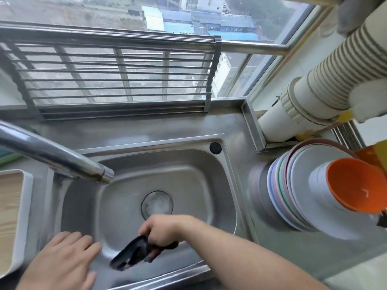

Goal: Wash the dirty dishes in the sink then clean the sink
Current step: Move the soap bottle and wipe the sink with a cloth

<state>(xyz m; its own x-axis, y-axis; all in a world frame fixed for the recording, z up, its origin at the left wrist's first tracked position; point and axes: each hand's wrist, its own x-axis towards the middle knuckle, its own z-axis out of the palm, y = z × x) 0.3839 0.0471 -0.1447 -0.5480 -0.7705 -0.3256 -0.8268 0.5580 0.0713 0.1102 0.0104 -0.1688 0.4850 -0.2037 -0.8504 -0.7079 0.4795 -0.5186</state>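
The stainless steel sink point(188, 178) holds no dishes; its round drain point(157, 204) sits in the middle. My right hand point(162, 229) grips the handle of a black brush point(130, 255), whose head lies against the sink's near wall. My left hand point(62, 260) rests flat with spread fingers on the sink's near left rim. A stack of pastel plates point(280, 195) with a white bowl point(320, 185) and an orange bowl point(354, 185) on top stands on the counter to the right of the sink.
The chrome faucet point(58, 155) reaches over the sink from the left. A roll-up metal rack point(117, 80) leans at the window behind. A white tray with a wood-pattern base point(12, 216) sits at the left. A white pipe point(314, 97) runs down at the right.
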